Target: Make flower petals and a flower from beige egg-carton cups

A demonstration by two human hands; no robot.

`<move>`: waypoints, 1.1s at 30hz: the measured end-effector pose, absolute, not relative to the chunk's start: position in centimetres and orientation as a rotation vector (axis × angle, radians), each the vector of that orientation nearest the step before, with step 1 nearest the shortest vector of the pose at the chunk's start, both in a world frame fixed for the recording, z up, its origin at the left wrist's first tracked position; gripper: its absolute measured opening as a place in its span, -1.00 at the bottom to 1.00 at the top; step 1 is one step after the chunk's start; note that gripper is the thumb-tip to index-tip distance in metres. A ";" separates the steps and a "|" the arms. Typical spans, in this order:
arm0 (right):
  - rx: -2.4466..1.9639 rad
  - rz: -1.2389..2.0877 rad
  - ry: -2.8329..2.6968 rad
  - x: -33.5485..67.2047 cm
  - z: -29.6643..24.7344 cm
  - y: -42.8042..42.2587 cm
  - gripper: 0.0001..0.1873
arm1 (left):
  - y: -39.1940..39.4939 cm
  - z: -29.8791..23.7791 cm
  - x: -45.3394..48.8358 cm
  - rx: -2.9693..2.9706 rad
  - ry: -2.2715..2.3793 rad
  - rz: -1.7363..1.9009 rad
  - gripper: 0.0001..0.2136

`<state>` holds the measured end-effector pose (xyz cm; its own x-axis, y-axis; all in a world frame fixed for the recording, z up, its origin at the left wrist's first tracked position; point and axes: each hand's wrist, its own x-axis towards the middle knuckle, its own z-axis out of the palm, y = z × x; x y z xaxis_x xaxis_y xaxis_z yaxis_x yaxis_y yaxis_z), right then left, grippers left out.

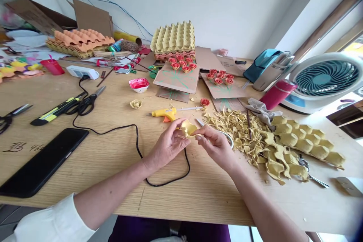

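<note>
Just inside the near edge of the table (pixel 119 181), about midway along it, both hands meet over a small yellow carton piece (pixel 188 127). The left hand (pixel 167 145) is curled, its thumb and fingertips closed on the piece's left side, while the right hand (pixel 217 145) pinches the right side between thumb and forefinger, the other fingers loosely bent. The piece is lifted just clear of the table. Just behind it lies a yellow glue gun (pixel 164 113), its black cable (pixel 136 136) looping under the left wrist towards the near edge. Part of a pair of white-handled scissors (pixel 229 138) shows beneath the right hand. Towards the right edge, a heap of yellow scraps (pixel 244 130) lies beside a cut egg tray (pixel 306 140). A black phone (pixel 42 160) lies near the front left corner, well apart from the hands. Further back stand a bowl of red paint (pixel 138 84) and cardboard sheets carrying red roses (pixel 181 63)
</note>
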<state>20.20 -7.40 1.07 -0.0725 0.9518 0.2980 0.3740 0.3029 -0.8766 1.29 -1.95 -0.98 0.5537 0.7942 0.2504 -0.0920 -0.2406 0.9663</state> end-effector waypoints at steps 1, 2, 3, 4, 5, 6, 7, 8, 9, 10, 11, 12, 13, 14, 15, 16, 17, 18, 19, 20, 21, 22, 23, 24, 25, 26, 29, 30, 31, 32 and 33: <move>-1.229 0.722 -1.693 20.1 1.2 -7.5 -0.78 | -1.9 -0.9 1.2 1.627 0.614 0.934 -0.48; -1.227 0.677 -1.749 20.0 1.3 -7.6 -0.79 | -1.9 -0.8 1.2 1.654 0.629 0.940 -0.51; -1.227 0.642 -1.799 19.9 1.4 -7.7 -0.80 | -1.8 -0.8 1.1 1.683 0.652 0.947 -0.53; -1.230 0.615 -1.839 19.8 1.5 -7.7 -0.81 | -1.8 -0.8 1.1 1.709 0.678 0.956 -0.55; -1.235 0.589 -1.868 19.8 1.6 -7.8 -0.81 | -1.7 -0.7 1.1 1.730 0.697 0.967 -0.57; -1.243 0.560 -1.886 19.9 1.7 -7.8 -0.82 | -1.7 -0.7 1.1 1.742 0.706 0.974 -0.57; -1.252 0.525 -1.901 20.1 1.7 -7.8 -0.82 | -1.7 -0.7 1.1 1.745 0.711 0.978 -0.58; -1.265 0.480 -1.917 20.3 1.8 -7.7 -0.80 | -1.7 -0.6 1.1 1.742 0.715 0.983 -0.58; -1.289 0.429 -1.938 20.7 1.8 -7.6 -0.79 | -1.7 -0.6 1.2 1.738 0.719 0.987 -0.58; -1.329 0.371 -1.964 21.1 1.9 -7.6 -0.78 | -1.8 -0.5 1.2 1.739 0.726 0.992 -0.59; -1.391 0.305 -1.995 21.7 1.9 -7.5 -0.79 | -1.8 -0.4 1.2 1.745 0.736 0.996 -0.59; -1.479 0.234 -2.027 22.2 1.9 -7.5 -0.80 | -1.9 -0.4 1.3 1.755 0.746 0.998 -0.60; -1.592 0.160 -2.054 22.8 1.8 -7.5 -0.82 | -2.0 -0.4 1.3 1.769 0.751 0.995 -0.61; -1.723 0.080 -2.067 23.4 1.7 -7.5 -0.84 | -2.0 -0.3 1.3 1.784 0.750 0.985 -0.61; -1.855 0.010 -2.071 23.9 1.6 -7.6 -0.87 | -2.1 -0.4 1.3 1.799 0.747 0.970 -0.62; -1.973 -0.038 -2.060 24.4 1.4 -7.7 -0.89 | -2.1 -0.4 1.3 1.811 0.741 0.955 -0.61; -2.062 -0.073 -2.050 24.8 1.2 -7.9 -0.91 | -2.1 -0.4 1.3 1.823 0.734 0.938 -0.60; -2.122 -0.092 -2.050 25.1 1.0 -8.0 -0.92 | -2.1 -0.5 1.3 1.834 0.729 0.924 -0.59; -2.161 -0.095 -2.058 25.3 0.8 -8.2 -0.92 | -2.1 -0.6 1.3 1.844 0.729 0.916 -0.59; -2.183 -0.094 -2.073 25.4 0.7 -8.3 -0.90 | -2.1 -0.7 1.3 1.853 0.731 0.913 -0.58; -2.201 -0.090 -2.089 25.4 0.6 -8.3 -0.88 | -2.1 -0.8 1.3 1.861 0.735 0.909 -0.58; -2.223 -0.090 -2.099 25.3 0.5 -8.3 -0.86 | -2.0 -0.9 1.3 1.867 0.738 0.903 -0.58; -2.250 -0.094 -2.102 25.2 0.5 -8.3 -0.83 | -2.0 -1.0 1.3 1.871 0.741 0.897 -0.58; -2.281 -0.101 -2.100 25.1 0.5 -8.2 -0.81 | -2.0 -1.1 1.3 1.874 0.741 0.888 -0.57; -2.307 -0.107 -2.098 25.0 0.5 -8.1 -0.80 | -2.0 -1.2 1.4 1.879 0.740 0.874 -0.57; -2.325 -0.111 -2.096 24.9 0.6 -8.0 -0.81 | -2.1 -1.3 1.4 1.889 0.741 0.858 -0.56; -2.318 -0.113 -2.093 25.0 0.7 -7.7 -0.83 | -2.3 -1.5 1.3 1.950 0.733 0.821 -0.56; -2.311 -0.112 -2.086 25.2 0.6 -7.7 -0.83 | -2.4 -1.4 1.3 1.979 0.719 0.814 -0.54; -2.308 -0.108 -2.075 25.4 0.6 -7.7 -0.83 | -2.5 -1.4 1.3 2.011 0.697 0.812 -0.53; -2.309 -0.101 -2.066 25.6 0.6 -7.7 -0.82 | -2.6 -1.4 1.3 2.042 0.667 0.806 -0.52; -2.314 -0.091 -2.060 25.8 0.6 -7.8 -0.81 | -2.7 -1.3 1.2 2.070 0.633 0.796 -0.51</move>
